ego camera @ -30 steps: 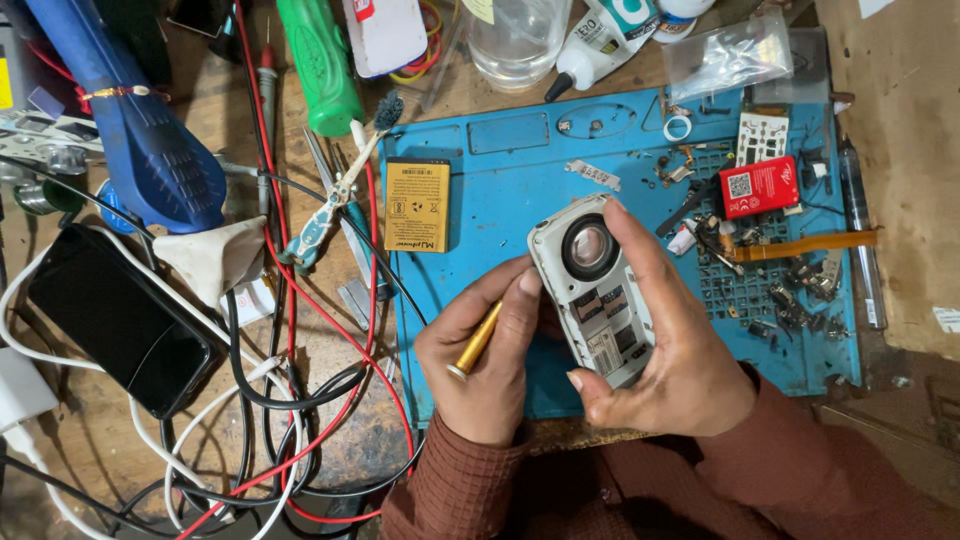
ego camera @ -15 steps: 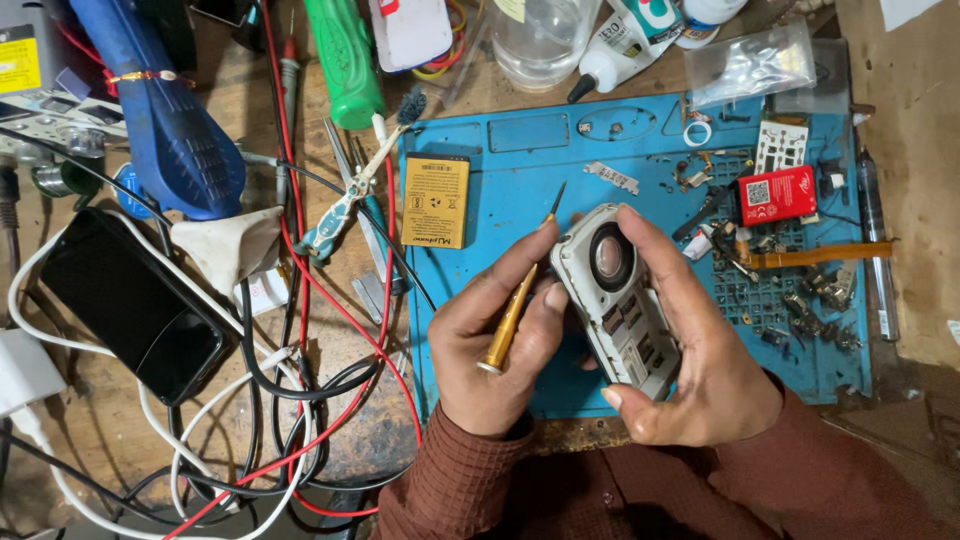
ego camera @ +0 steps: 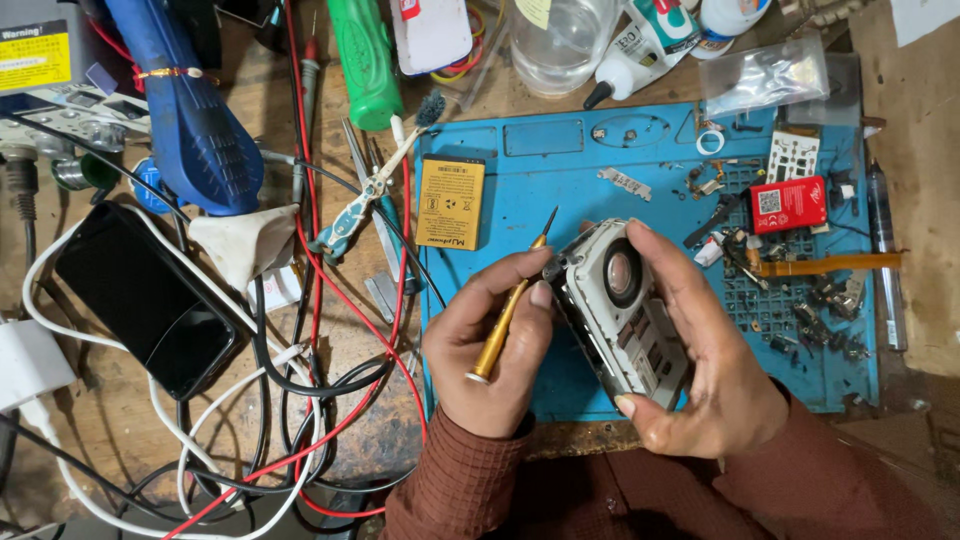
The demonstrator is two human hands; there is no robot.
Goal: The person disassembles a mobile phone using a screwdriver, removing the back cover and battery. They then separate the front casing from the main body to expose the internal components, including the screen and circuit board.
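My right hand (ego camera: 705, 370) grips an opened grey phone body (ego camera: 622, 305) with a round speaker at its top, held tilted above the blue repair mat (ego camera: 560, 180). My left hand (ego camera: 490, 350) holds a small gold-handled screwdriver (ego camera: 505, 315), its dark tip pointing up and to the right, away from the phone. The left thumb rests against the phone's left edge. A yellow battery (ego camera: 450, 203) lies flat on the mat just above the left hand.
A red battery (ego camera: 788, 204), an orange flex strip (ego camera: 825, 264) and several small screws and parts lie on the mat's right side. Left of the mat are tangled red, white and black cables (ego camera: 300, 400), a black phone (ego camera: 145, 298), a blue hot-air tool (ego camera: 195, 110), a green tool (ego camera: 365, 60), tweezers and a brush.
Both hands and the phone body have shifted slightly right and up. The screwdriver has swung from pointing down-left to tip-up, and the left thumb now presses the phone's edge.
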